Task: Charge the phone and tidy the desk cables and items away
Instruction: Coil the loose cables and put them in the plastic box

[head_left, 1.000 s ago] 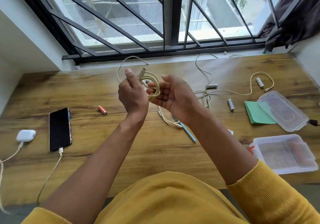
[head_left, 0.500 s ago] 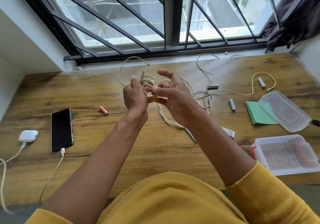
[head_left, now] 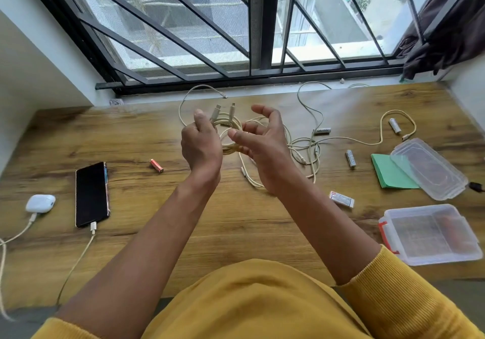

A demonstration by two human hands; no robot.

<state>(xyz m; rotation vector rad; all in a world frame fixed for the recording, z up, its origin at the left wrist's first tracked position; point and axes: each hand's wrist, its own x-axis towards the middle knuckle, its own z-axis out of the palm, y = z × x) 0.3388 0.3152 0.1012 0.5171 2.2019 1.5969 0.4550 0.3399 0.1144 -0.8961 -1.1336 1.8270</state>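
Toward the left edge of the wooden desk point(head_left: 236, 220), the white earbud case point(head_left: 40, 203) and the black slab phone point(head_left: 91, 194) each have a pale lead plugged into their near ends, so the charging half of your task looks settled. A small red battery point(head_left: 156, 165) lies loose just right of the phone.

Above the middle of the desk, your left hand point(head_left: 200, 147) grips the cream coiled cable point(head_left: 231, 136), fingers curled round the loops, with both plug ends poking up past your thumb. Your right hand point(head_left: 262, 144) is beside it with fingers spread and relaxed, touching the coil at most; whether it pinches a strand I cannot tell.

You appear to be midway through winding, so next bring the loose plug ends round the bundle and secure them without letting the loops spring apart.

Behind your right hand, a tangle of pale cables point(head_left: 307, 152) is spread toward the far right corner, with grey cylindrical batteries point(head_left: 350, 158) among it. A green paper pad point(head_left: 388, 173) sits under a clear plastic lid point(head_left: 427, 168), and the clear plastic box with red clips point(head_left: 430, 233) waits open at the near right edge, likely where the coil belongs.
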